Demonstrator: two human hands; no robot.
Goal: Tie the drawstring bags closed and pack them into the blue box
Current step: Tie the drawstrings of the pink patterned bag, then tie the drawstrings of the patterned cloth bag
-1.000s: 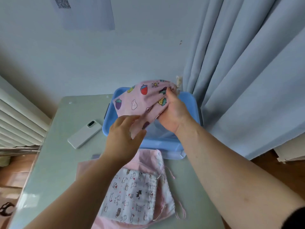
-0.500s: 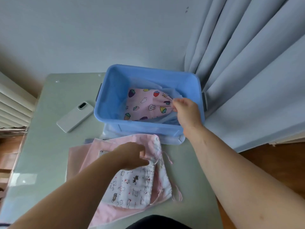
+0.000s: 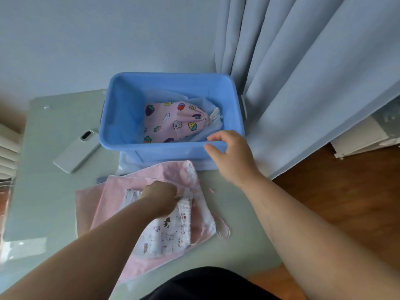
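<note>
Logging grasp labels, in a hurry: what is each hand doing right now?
Left hand: fingers curled on the top edge of the white cat-print bag, gripping it.
Right hand: open, holding nothing, by the blue box rim.

No lettering, number or brand can be read anywhere: the pink bag [image 3: 171,124] in the blue box [image 3: 121,118] and the white bag [image 3: 166,234] carry only cartoon pictures.
</note>
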